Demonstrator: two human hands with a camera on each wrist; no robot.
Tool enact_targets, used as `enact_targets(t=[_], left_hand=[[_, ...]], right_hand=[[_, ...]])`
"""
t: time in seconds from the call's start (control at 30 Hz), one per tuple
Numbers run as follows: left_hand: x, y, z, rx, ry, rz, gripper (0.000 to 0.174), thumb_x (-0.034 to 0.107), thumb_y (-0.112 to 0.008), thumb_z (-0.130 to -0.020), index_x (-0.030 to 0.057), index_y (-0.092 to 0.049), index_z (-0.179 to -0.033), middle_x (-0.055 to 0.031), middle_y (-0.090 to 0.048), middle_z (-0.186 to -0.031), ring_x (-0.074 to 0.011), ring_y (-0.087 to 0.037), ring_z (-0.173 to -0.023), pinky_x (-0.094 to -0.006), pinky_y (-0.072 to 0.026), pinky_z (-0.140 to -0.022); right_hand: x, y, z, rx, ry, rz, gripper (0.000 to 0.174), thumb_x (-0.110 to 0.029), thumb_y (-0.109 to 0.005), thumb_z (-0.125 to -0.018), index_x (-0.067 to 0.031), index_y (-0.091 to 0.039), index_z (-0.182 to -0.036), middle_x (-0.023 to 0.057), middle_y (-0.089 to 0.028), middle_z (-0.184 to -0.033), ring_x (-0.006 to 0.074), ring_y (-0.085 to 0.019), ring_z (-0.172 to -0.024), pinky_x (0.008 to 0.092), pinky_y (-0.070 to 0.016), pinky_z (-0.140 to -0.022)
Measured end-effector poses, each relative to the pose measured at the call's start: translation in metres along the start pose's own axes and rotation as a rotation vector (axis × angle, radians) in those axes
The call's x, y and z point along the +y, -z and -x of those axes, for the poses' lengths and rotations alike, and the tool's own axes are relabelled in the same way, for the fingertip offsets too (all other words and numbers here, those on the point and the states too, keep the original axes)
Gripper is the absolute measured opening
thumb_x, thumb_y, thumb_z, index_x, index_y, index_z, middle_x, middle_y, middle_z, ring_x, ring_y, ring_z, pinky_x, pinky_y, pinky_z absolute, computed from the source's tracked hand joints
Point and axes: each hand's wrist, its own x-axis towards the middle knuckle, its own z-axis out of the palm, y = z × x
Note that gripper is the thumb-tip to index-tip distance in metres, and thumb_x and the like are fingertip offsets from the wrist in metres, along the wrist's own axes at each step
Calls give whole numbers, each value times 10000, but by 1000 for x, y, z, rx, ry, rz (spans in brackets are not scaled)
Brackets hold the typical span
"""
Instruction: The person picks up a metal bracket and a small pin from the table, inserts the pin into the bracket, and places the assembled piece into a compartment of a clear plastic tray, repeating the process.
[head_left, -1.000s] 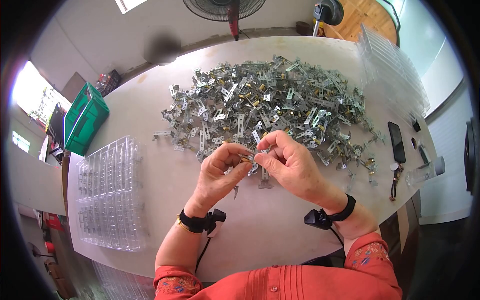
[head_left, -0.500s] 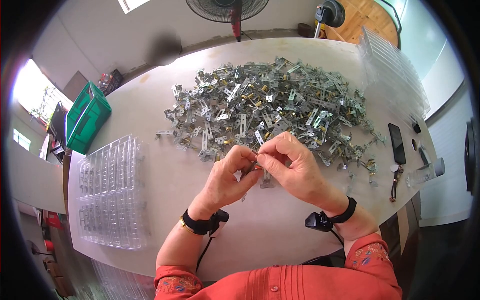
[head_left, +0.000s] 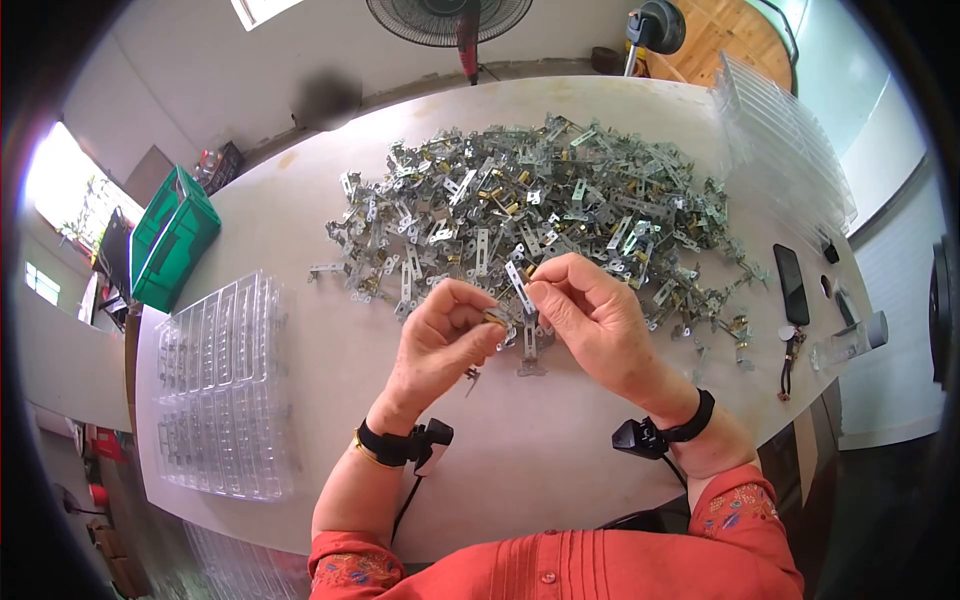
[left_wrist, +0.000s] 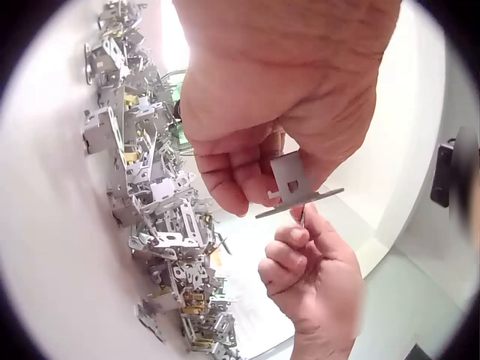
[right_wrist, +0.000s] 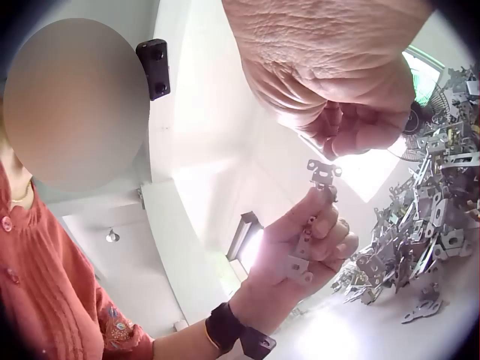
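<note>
My left hand (head_left: 440,340) pinches a small grey metal bracket (left_wrist: 289,178) with slots and a flat cross plate, between thumb and curled fingers. In the right wrist view the bracket's notched end (right_wrist: 324,172) stands above the left fingertips, and another metal part (right_wrist: 298,268) shows at the palm. A little to the right, my right hand (head_left: 605,325) has thumb and forefinger pinched together. A thin metal piece (left_wrist: 303,217) shows at its fingertips in the left wrist view; its full shape is hidden. Beyond both hands spreads a heap of metal brackets (head_left: 560,200), some with brass-coloured parts.
Clear plastic trays (head_left: 220,390) holding metal parts lie at the left, near a green crate (head_left: 175,240). More clear trays (head_left: 785,145) stand at the back right. A phone (head_left: 792,285) and a clear bottle (head_left: 850,343) lie along the table's right side.
Half a second ago the fingertips of both hands met at the bracket. Now the right hand has drawn off to the right, leaving a gap, while the left still holds the bracket.
</note>
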Motion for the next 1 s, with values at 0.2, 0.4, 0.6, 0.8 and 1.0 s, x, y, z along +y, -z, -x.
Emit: enact_targets(t=[0.2,0.4,0.6,0.8,1.0], left_hand=[[-8,6,-5,51,-26,238,276,98,-729,-930,24,-551,-1127,-25,-659,-818,-76,-598,-683,-219,-483,-588],[-7,7,-5,59,-18,247,279,98,-734,-926,21,-550,-1121,-31,-655,-796,-78,-595,-674,-219,-482,-592],[-9,8,-4,38,-36,189,283,81,-728,-927,25,-542,-1133,-16,-653,-828,-64,-594,-696,-209,-483,-605],[-9,8,-3,49,-26,161,280,78,-724,-930,32,-540,-1135,-11,-651,-839,-56,-591,-705,-204,-484,-612],[-8,8,-2,13,-5,154,283,59,-726,-920,34,-540,-1132,-13,-664,-867,-50,-596,-726,-200,-486,-620]], right_hand=[[-2,-1,3,-134,-183,98,72,-118,-630,-987,-46,-635,-984,-62,-521,-668,16,-414,-585,229,-352,-502],[1,-2,1,-121,-179,134,92,-138,-641,-977,-46,-642,-966,-50,-503,-623,26,-410,-558,247,-352,-490],[0,0,1,-94,-112,217,86,-124,-654,-960,-44,-640,-935,-18,-526,-606,41,-432,-542,255,-364,-488],[-3,0,1,-94,-89,270,74,-120,-658,-956,-55,-641,-927,9,-542,-595,60,-445,-521,270,-372,-478],[-5,1,1,-80,-92,290,89,-128,-663,-956,-50,-636,-924,27,-557,-605,82,-461,-522,286,-391,-490]])
